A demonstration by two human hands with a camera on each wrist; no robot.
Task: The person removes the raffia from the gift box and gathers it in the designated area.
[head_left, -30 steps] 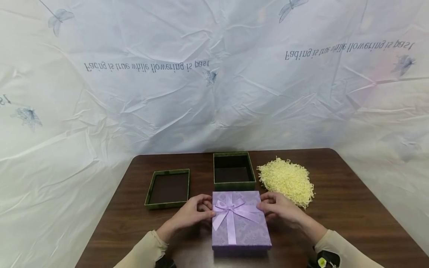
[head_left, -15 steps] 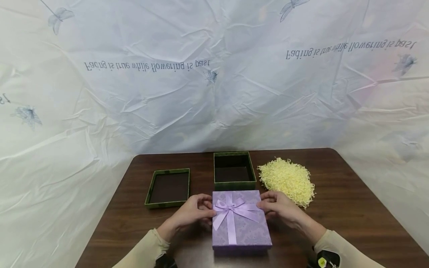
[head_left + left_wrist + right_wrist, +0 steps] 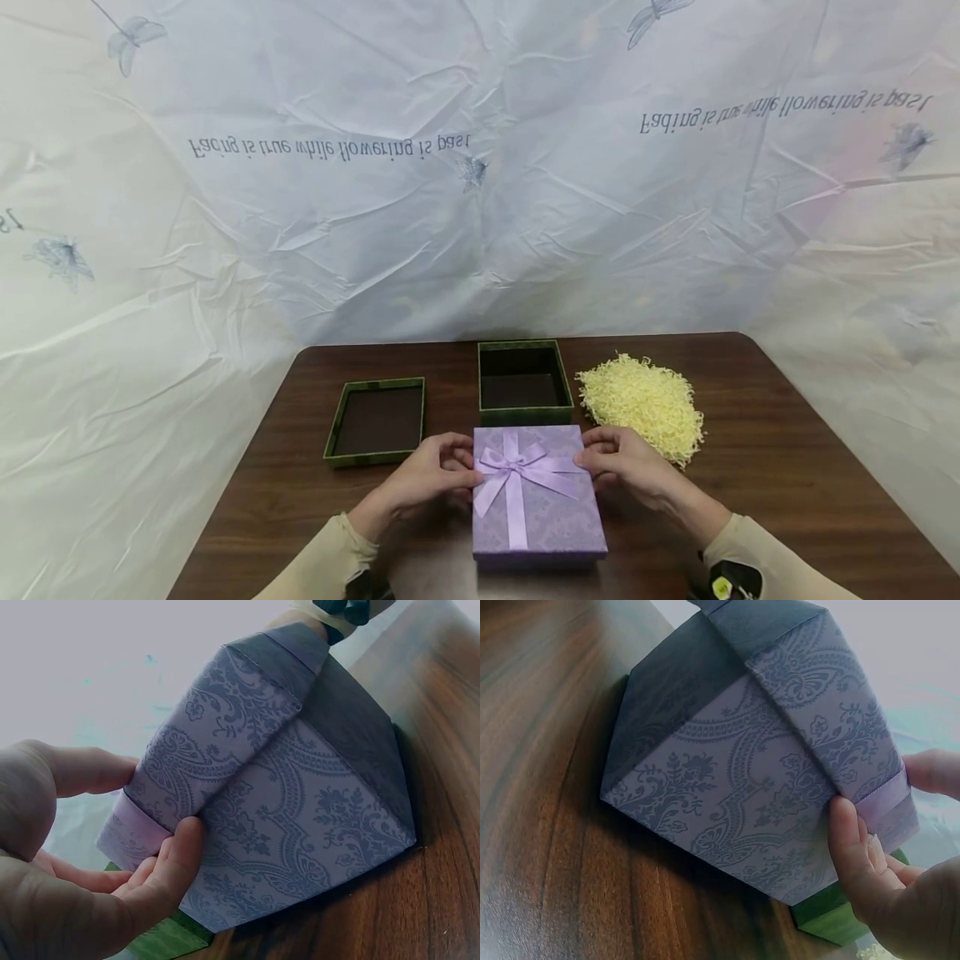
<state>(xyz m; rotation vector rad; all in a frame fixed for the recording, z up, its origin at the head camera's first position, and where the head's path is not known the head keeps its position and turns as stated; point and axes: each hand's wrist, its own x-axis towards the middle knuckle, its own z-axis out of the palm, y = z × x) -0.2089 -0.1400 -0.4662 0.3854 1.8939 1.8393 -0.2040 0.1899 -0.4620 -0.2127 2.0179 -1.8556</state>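
A purple patterned gift box (image 3: 555, 517) with a satin ribbon bow (image 3: 513, 467) sits on the table, its lid (image 3: 217, 727) fitted over the base (image 3: 300, 825). My left hand (image 3: 431, 475) pinches the lid's left side, the thumb at its top edge and a fingertip at its lower rim. On the opposite side, my right hand (image 3: 630, 467) grips the lid in the same way, with fingers (image 3: 847, 832) at the seam between lid and base. Both wrist views show the lid still seated low around the base's walls.
Behind the purple box stands a green open box (image 3: 525, 415). A shallow green lid (image 3: 375, 458) lies inside-up at the left. Pale yellow shredded paper (image 3: 641, 404) is heaped at the right on the brown table (image 3: 780, 467). A printed white sheet (image 3: 480, 233) hangs behind.
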